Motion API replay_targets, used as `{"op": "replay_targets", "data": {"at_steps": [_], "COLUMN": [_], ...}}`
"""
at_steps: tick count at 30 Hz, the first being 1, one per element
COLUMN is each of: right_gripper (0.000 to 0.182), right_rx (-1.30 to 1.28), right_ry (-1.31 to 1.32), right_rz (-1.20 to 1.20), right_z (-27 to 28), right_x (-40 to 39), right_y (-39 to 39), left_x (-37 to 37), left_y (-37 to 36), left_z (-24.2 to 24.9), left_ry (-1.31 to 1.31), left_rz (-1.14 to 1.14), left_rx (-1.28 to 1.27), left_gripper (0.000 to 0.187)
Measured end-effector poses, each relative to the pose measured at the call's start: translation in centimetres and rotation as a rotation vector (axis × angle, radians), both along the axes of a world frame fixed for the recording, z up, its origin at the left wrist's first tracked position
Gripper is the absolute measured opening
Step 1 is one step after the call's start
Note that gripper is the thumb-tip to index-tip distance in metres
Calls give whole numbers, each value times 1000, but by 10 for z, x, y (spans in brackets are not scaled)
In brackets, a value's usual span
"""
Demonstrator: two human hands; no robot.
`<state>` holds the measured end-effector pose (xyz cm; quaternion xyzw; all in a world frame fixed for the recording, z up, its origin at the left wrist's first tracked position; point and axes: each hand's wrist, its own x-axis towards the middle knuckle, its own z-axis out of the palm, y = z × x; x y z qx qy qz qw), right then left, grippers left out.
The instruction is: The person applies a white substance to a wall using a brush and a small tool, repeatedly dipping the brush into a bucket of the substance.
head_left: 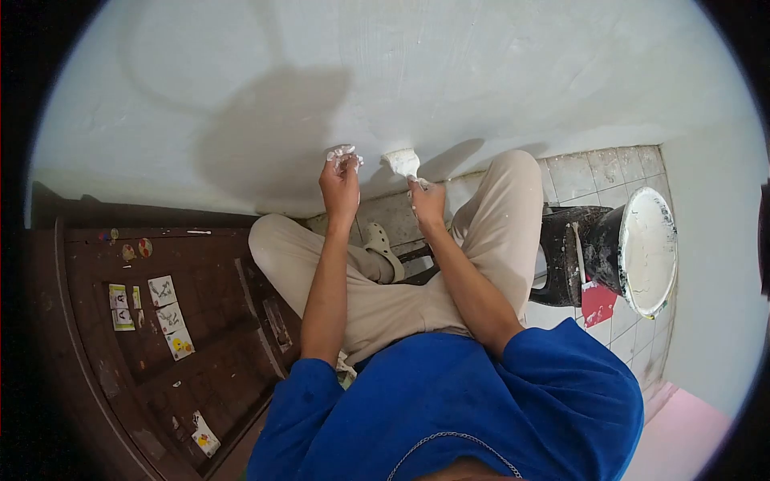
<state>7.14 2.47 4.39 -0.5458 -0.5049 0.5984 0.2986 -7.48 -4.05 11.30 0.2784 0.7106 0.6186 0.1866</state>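
My right hand (428, 202) grips a putty knife (402, 163) by its handle; its broad end is coated in white and is close to the pale wall (449, 72). To its left, my left hand (341, 188) is raised near the same wall with its fingers curled together. White paste covers those fingertips, and a white lump (343, 154) shows at them; what it is I cannot make out.
A bucket (672, 248) of white paste stands at the right, beside a black stool-like object (561, 256) and a red piece (597, 305). Brown wooden furniture (216, 337) with stickers fills the left. My knees and a clog (383, 250) are below my hands.
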Motion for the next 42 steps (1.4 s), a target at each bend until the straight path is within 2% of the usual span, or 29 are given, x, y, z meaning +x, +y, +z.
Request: {"op": "replay_targets", "data": {"at_steps": [2, 5, 8, 9, 11, 15, 18, 21, 24, 27, 29, 30, 32, 33, 36, 39, 42], "right_gripper": [32, 32, 29, 31, 31, 33, 33, 34, 34, 38, 38, 39, 37, 37, 34, 32, 34], "right_rx": [100, -51, -63, -244, -112, 207, 133, 377, 224, 223, 74, -1, 163, 244, 156, 338, 357], "right_ry": [55, 51, -118, -9, -61, -187, -26, 42, -116, -259, -323, -353, -276, -241, 17, 124, -49], "right_rz": [50, 70, 51, -33, -13, 32, 104, 36, 82, 58, 52, 50, 64, 75, 20, -37, 13], "right_z": [29, 75, -1, -4, -23, 2, 49, 73, 40, -29, -55, -51, -42, -29, 38, 63, 40], "right_x": [10, 24, 21, 19, 8, 5, 19, 19, 10, 5, 9, 8, 5, 4, 8, 13, 5], "right_y": [-5, -15, -15, -14, -5, -2, -8, -19, -9, -12, -18, -21, -17, -16, -16, -27, -24], "left_x": [0, -2, -6, -7, -8, -3, -7, -5, -6, -6, -2, -2, -5, -6, -5, -6, -3], "left_y": [-1, -1, 2, 4, 6, 2, 5, 4, 6, 7, 6, 5, 3, 3, 1, -1, 0], "left_z": [0, 6, -2, -5, -3, 5, -5, -2, -2, -8, -2, 0, -5, -7, -2, -1, 5], "left_ry": [-16, -43, -73, -81, -77, -71, -117, -100, -81, -45, -42, -40, -48, -57, -62, -60, -43], "left_rz": [9, 17, 8, 1, 0, 20, -3, -4, 6, -3, 0, 1, 7, 13, 18, 14, 1], "left_rx": [16, 14, 99, 144, 142, 52, 189, 117, 55, 88, 76, 70, 88, 96, 94, 125, 95], "left_gripper": [18, 18, 19, 19, 19, 19, 18, 18, 18, 19, 19, 19, 19, 19, 19, 19, 18]}}
